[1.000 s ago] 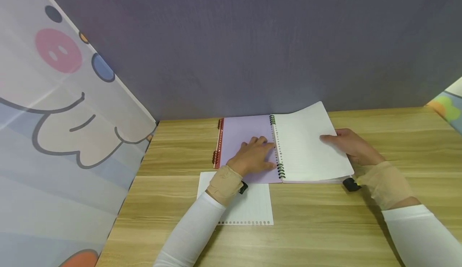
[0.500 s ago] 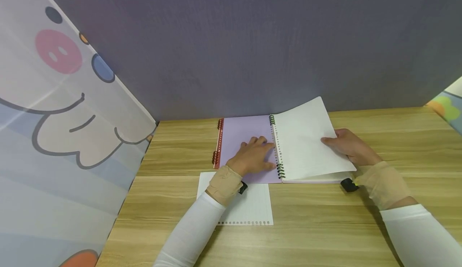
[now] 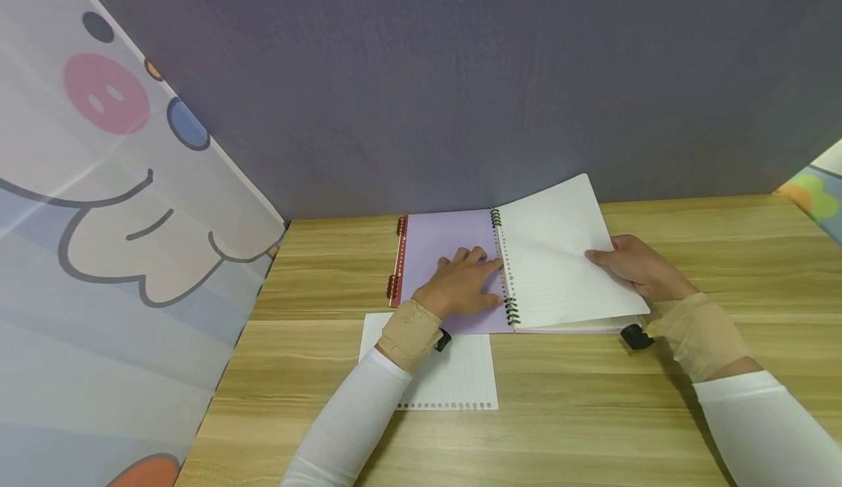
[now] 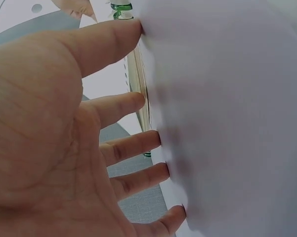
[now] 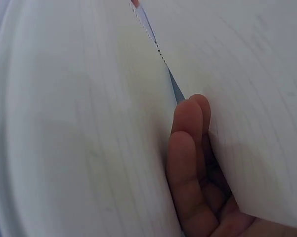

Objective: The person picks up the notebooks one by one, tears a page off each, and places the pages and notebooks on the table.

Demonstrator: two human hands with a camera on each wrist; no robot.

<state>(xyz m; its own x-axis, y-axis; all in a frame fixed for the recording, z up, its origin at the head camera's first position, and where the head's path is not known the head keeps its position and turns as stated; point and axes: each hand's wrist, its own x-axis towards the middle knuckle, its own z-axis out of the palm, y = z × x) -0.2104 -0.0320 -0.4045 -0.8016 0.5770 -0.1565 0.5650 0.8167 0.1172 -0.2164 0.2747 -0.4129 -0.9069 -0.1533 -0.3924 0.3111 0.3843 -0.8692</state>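
Observation:
A loose-leaf notebook lies open, its purple cover (image 3: 441,235) turned to the left and green binder rings (image 3: 512,311) along the middle. My left hand (image 3: 460,286) rests on that cover with spread fingers, fingertips pressing close to the punched spine; the left wrist view shows all the fingertips (image 4: 150,139) against the pale cover. With thumb on top and fingers underneath, my right hand (image 3: 641,267) pinches the right edge of a white lined sheet (image 3: 552,253) and holds it raised. Below it, more pages (image 5: 104,148) of the notebook show in the right wrist view.
A loose punched sheet (image 3: 454,377) lies on the wooden table (image 3: 579,406), partly under my left forearm. Red rings on a red strip (image 3: 399,260) show at the left of the purple cover. A grey wall panel (image 3: 421,92) stands behind the table.
The sheet in my right hand has been lifted higher, widening the gap over the pages beneath, and has since stayed nearly still. My left hand keeps its place on the cover.

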